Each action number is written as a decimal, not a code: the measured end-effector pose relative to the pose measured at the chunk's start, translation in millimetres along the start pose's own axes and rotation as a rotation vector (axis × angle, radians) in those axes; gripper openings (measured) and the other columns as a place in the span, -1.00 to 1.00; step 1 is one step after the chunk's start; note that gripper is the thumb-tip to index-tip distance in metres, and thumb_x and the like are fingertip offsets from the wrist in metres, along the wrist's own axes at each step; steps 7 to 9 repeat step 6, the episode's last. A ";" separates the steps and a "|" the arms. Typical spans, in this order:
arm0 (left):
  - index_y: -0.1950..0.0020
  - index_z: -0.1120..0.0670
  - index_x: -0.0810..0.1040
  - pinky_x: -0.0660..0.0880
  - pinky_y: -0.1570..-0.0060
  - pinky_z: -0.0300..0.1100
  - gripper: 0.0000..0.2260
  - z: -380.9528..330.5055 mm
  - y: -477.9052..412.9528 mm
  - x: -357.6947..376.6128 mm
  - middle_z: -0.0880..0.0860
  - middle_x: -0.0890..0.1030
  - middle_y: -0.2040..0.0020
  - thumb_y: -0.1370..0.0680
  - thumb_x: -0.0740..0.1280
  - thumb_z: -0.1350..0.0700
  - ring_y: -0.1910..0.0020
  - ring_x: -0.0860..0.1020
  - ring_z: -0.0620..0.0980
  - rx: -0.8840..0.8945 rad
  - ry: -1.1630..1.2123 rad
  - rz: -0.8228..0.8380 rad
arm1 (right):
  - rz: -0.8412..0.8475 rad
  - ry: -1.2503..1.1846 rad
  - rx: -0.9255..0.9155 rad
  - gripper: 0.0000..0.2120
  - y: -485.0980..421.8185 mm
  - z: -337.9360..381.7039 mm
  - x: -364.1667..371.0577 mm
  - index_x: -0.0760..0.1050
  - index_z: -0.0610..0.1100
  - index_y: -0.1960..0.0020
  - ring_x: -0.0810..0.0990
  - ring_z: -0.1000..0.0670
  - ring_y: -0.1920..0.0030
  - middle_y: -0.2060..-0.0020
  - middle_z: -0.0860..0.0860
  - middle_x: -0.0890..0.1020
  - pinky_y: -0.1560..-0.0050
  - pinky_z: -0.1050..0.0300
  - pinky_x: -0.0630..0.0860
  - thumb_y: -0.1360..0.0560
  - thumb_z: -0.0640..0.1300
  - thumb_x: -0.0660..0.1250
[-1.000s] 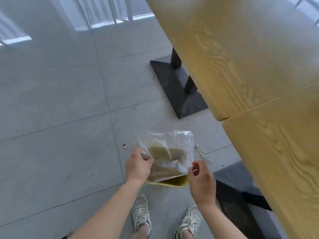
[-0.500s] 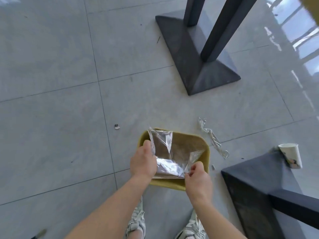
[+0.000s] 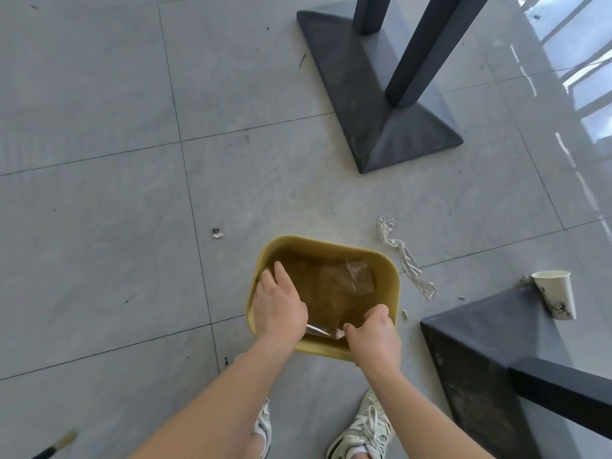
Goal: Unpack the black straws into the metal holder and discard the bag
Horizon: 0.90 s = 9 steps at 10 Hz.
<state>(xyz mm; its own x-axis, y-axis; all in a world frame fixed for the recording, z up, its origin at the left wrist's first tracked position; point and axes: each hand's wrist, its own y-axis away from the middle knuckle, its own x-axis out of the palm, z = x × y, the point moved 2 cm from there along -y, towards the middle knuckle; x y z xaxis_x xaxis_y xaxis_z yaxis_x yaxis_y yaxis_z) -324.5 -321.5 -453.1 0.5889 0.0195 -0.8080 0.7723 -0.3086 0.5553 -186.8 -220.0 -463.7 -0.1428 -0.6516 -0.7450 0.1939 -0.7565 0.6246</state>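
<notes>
Bag (image 3: 351, 276) now down inside bin (image 3: 331, 242); left fingers (image 3: 280, 271) press flat, right fingers (image 3: 352, 327) pinch it.

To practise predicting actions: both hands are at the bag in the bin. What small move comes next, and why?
Probably let go: the right hand pinches the bag at its near corner, the left hand rests on it, and it lies inside the bin.

The bag (image 3: 351, 276) is clear, creased plastic, spread almost flat inside the yellow bin (image 3: 331, 241) on the floor, one corner toward the bin's far right. The right hand (image 3: 371, 336) pinches its near edge at the bin's near wall. The left hand (image 3: 278, 306) lies over its left side.
</notes>
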 end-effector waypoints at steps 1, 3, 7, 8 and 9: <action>-0.61 0.12 0.04 0.36 -0.39 -0.06 -0.36 -3.5 12.2 -10.0 0.15 0.22 -0.54 -0.60 0.27 0.12 -0.44 0.33 0.10 0.102 -0.061 0.015 | -0.019 0.041 -0.078 -0.77 9.4 4.5 -11.9 0.29 0.04 0.07 0.51 0.06 0.23 0.20 0.10 0.48 0.25 0.08 0.53 -0.51 -0.03 0.37; -0.58 0.07 0.10 0.29 -0.43 -0.02 -0.43 -6.6 37.6 -53.1 0.16 0.20 -0.56 -0.60 0.20 0.11 -0.51 0.24 0.14 0.202 -0.143 0.054 | -0.003 0.150 -0.316 -0.81 36.9 29.3 -49.4 0.45 0.01 -0.11 0.53 0.00 0.02 0.06 0.08 0.51 0.00 0.08 0.53 -0.53 0.02 0.35; -0.62 0.07 0.00 0.12 -0.52 0.12 -0.44 -34.9 110.3 -172.6 0.18 0.06 -0.62 -0.65 0.06 -0.04 -0.59 0.05 0.20 0.345 -0.312 0.051 | -0.076 0.266 -0.550 -0.60 110.9 85.9 -143.9 0.40 0.05 -0.36 0.50 -0.04 -0.17 -0.20 0.06 0.54 -0.17 0.04 0.50 -0.54 0.08 0.27; -0.62 0.07 0.00 0.12 -0.52 0.12 -0.44 -34.9 110.3 -172.6 0.18 0.06 -0.62 -0.65 0.06 -0.04 -0.59 0.05 0.20 0.345 -0.312 0.051 | -0.076 0.266 -0.550 -0.60 110.9 85.9 -143.9 0.40 0.05 -0.36 0.50 -0.04 -0.17 -0.20 0.06 0.54 -0.17 0.04 0.50 -0.54 0.08 0.27; -0.62 0.07 0.00 0.12 -0.52 0.12 -0.44 -34.9 110.3 -172.6 0.18 0.06 -0.62 -0.65 0.06 -0.04 -0.59 0.05 0.20 0.345 -0.312 0.051 | -0.076 0.266 -0.550 -0.60 110.9 85.9 -143.9 0.40 0.05 -0.36 0.50 -0.04 -0.17 -0.20 0.06 0.54 -0.17 0.04 0.50 -0.54 0.08 0.27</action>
